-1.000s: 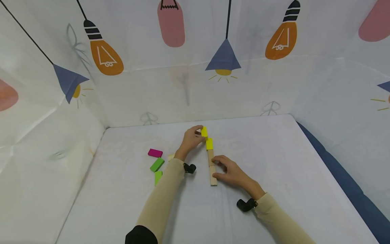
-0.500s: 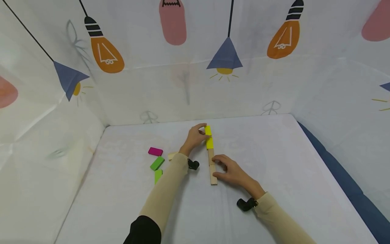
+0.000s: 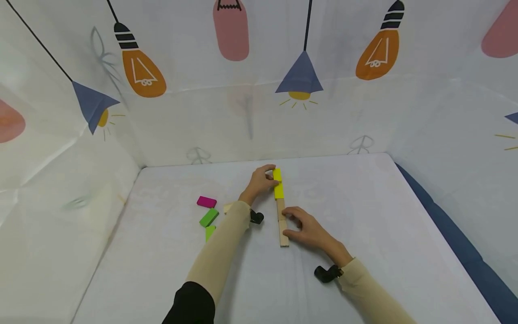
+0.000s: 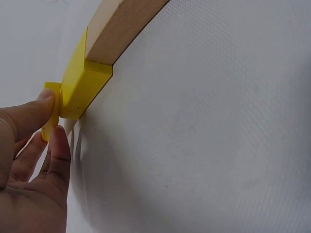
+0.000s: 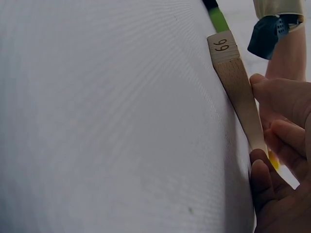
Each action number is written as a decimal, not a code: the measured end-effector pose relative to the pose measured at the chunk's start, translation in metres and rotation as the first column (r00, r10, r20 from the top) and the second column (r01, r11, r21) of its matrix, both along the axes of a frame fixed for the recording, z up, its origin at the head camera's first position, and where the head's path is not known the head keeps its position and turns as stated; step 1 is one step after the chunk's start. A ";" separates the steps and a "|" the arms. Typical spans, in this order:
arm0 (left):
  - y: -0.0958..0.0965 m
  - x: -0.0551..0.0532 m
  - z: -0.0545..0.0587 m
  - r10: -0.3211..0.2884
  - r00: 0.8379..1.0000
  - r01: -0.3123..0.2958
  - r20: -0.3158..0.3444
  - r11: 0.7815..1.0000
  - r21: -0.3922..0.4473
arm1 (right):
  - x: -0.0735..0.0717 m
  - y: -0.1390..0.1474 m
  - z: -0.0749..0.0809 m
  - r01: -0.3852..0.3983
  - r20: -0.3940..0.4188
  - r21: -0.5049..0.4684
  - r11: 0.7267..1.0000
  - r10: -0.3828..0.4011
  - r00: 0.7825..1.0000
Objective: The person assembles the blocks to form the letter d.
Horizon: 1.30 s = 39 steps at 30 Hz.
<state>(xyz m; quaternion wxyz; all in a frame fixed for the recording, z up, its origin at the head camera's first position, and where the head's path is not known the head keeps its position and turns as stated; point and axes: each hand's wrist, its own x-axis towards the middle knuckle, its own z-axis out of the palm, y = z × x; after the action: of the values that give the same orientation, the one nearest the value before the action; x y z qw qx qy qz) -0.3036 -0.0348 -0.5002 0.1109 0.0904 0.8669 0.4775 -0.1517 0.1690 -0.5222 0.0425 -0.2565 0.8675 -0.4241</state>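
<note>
"What was on the left?"

"A pink block [image 3: 207,201], a green block [image 3: 208,217] and a lighter green block [image 3: 210,232] on the white table [image 3: 162,252]. Then came a pale wood block [image 3: 227,207], partly hidden by the left sleeve [image 3: 220,249]."

"Was that risky?"

"Maybe. If the arm swung back low, it could have bumped those loose blocks."

"And the left hand [image 3: 259,184]?"

"It pinched the far yellow block [image 3: 277,173] at the row's [image 3: 281,203] far end. A crooked push might have knocked the near yellow block [image 3: 279,191] out of line, because I saw nothing sticking them together."

"What came nearer?"

"A far wood block [image 3: 280,209], then a near wood block [image 3: 283,240]."

"And the right hand [image 3: 306,229]?"

"Its thumb and fingers were wide apart, touching the row's right side. If they pressed too hard, I guess the wood blocks could have slid left and bent the row."
</note>
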 end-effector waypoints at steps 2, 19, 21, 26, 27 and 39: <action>0.000 0.000 0.001 -0.005 1.000 0.005 0.002 1.000 -0.002 | 0.000 0.000 0.000 0.002 0.002 0.002 1.000 -0.002 1.000; 0.005 -0.001 0.001 -0.029 1.000 0.030 0.008 0.997 -0.069 | 0.000 0.000 -0.001 -0.004 -0.006 -0.011 1.000 0.004 1.000; 0.006 -0.001 0.001 -0.022 1.000 0.024 0.020 0.997 -0.068 | 0.001 0.000 -0.001 -0.006 -0.009 -0.010 1.000 0.006 1.000; 0.007 0.001 0.001 -0.015 0.999 0.017 0.035 0.998 -0.068 | 0.001 0.000 0.000 -0.008 -0.006 -0.015 1.000 0.008 1.000; 0.007 0.001 0.001 -0.016 0.999 0.019 0.033 0.997 -0.070 | 0.001 0.000 0.000 -0.008 -0.006 -0.015 1.000 0.008 1.000; 0.007 0.004 0.001 -0.012 1.000 0.014 0.024 0.998 -0.069 | 0.001 0.001 -0.001 -0.007 -0.021 -0.014 1.000 0.006 1.000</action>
<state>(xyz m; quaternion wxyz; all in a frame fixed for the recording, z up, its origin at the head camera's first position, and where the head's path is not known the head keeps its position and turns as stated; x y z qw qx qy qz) -0.2994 -0.0280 -0.4992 0.1271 0.0867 0.8810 0.4475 -0.1505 0.1695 -0.5230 0.0330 -0.2641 0.8641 -0.4273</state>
